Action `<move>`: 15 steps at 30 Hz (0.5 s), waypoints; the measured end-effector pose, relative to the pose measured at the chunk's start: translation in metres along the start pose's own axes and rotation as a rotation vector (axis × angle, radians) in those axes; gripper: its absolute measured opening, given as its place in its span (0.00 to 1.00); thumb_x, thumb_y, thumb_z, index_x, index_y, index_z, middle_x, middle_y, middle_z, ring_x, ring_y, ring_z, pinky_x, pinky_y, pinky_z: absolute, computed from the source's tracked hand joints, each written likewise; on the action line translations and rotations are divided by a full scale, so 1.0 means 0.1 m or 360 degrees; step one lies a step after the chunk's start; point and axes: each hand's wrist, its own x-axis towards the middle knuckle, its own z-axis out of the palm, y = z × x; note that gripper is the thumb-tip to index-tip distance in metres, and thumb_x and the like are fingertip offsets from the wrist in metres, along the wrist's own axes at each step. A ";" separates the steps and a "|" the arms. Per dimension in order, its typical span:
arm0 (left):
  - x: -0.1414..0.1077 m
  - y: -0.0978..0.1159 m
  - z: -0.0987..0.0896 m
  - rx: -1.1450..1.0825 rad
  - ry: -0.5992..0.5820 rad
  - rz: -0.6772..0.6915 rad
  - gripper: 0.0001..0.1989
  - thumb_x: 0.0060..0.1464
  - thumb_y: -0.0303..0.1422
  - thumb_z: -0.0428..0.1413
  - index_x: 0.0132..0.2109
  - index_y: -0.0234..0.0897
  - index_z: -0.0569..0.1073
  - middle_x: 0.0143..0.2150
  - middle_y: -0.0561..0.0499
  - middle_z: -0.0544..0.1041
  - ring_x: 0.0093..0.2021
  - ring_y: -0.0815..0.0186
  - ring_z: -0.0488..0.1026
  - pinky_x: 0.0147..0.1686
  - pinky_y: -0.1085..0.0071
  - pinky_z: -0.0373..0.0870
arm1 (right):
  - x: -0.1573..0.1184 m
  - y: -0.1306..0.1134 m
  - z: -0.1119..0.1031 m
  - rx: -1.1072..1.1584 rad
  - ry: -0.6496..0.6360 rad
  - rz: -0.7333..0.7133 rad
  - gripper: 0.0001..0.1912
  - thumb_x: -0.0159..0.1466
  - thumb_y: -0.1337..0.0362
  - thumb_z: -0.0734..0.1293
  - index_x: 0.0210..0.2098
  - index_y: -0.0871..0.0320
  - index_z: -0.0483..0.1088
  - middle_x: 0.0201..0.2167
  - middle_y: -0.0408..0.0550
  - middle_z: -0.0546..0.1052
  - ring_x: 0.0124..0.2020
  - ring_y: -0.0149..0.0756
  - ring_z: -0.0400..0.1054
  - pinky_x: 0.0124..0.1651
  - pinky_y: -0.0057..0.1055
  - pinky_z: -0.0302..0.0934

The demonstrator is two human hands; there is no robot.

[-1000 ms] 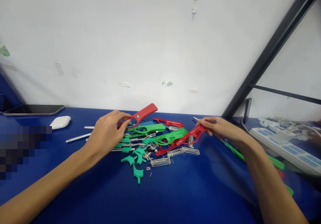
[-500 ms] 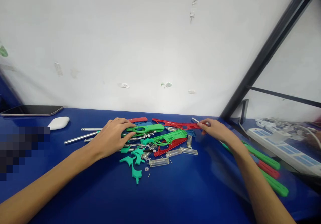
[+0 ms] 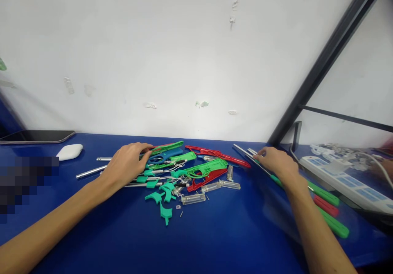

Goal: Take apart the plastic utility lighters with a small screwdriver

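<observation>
My left hand (image 3: 130, 159) pinches the end of a green lighter shell half (image 3: 170, 146), tilted up over the pile. Under and beside it lie a blue shell (image 3: 166, 155), metal tubes (image 3: 90, 171) and teal triggers (image 3: 166, 213). My right hand (image 3: 276, 161) is closed, fingertips together at the metal nozzle tube (image 3: 251, 151) of a long lighter; its fingers partly hide the tube. Left of this hand is a red shell half (image 3: 211, 154). Another green shell half (image 3: 208, 167) and clear fuel tanks (image 3: 193, 199) lie mid-table.
Long lighters with green handles (image 3: 334, 223) and a red handle (image 3: 326, 205) lie at right, by a black frame (image 3: 310, 81). Behind it is a white power strip (image 3: 346, 180). A phone (image 3: 37, 136) and white case (image 3: 70, 151) lie at far left.
My left hand has moved slightly left, and the green shell in it is now raised and tilted. My right hand has shifted right, away from the red shell, to the lighter tubes.
</observation>
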 end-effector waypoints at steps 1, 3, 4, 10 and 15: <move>0.00 0.00 0.01 -0.0012 -0.0006 0.0002 0.17 0.68 0.41 0.58 0.57 0.38 0.74 0.55 0.45 0.78 0.52 0.58 0.78 0.52 0.54 0.77 | 0.00 0.03 -0.01 -0.0022 0.0001 0.0041 0.19 0.73 0.54 0.68 0.59 0.55 0.71 0.60 0.53 0.75 0.55 0.45 0.74 0.56 0.49 0.71; 0.00 0.00 0.03 -0.0032 -0.0007 -0.0001 0.17 0.68 0.42 0.58 0.58 0.38 0.74 0.55 0.45 0.78 0.51 0.58 0.78 0.52 0.54 0.78 | 0.00 0.06 -0.01 -0.0054 -0.0027 0.0084 0.19 0.73 0.55 0.69 0.59 0.55 0.72 0.59 0.53 0.75 0.55 0.45 0.74 0.56 0.48 0.71; 0.00 0.00 0.03 -0.0039 -0.0003 -0.0003 0.17 0.68 0.42 0.58 0.58 0.38 0.74 0.55 0.45 0.78 0.51 0.58 0.78 0.52 0.54 0.78 | 0.01 0.06 0.01 -0.0065 -0.0047 0.0091 0.19 0.72 0.55 0.69 0.58 0.56 0.72 0.59 0.53 0.75 0.54 0.45 0.74 0.56 0.48 0.71; 0.01 -0.01 0.04 -0.0083 0.0061 0.0020 0.16 0.68 0.42 0.58 0.56 0.37 0.75 0.53 0.46 0.79 0.50 0.59 0.78 0.52 0.54 0.77 | 0.02 0.03 0.13 -0.0039 -0.0007 0.0081 0.19 0.72 0.56 0.70 0.58 0.57 0.72 0.58 0.53 0.76 0.53 0.44 0.75 0.54 0.47 0.72; -0.02 0.04 0.00 -0.0127 0.0251 0.0111 0.15 0.69 0.41 0.56 0.55 0.37 0.75 0.51 0.46 0.80 0.49 0.58 0.78 0.53 0.53 0.76 | -0.11 -0.01 0.04 0.0177 0.0475 0.0012 0.17 0.72 0.56 0.70 0.56 0.57 0.73 0.56 0.52 0.76 0.52 0.44 0.75 0.54 0.48 0.72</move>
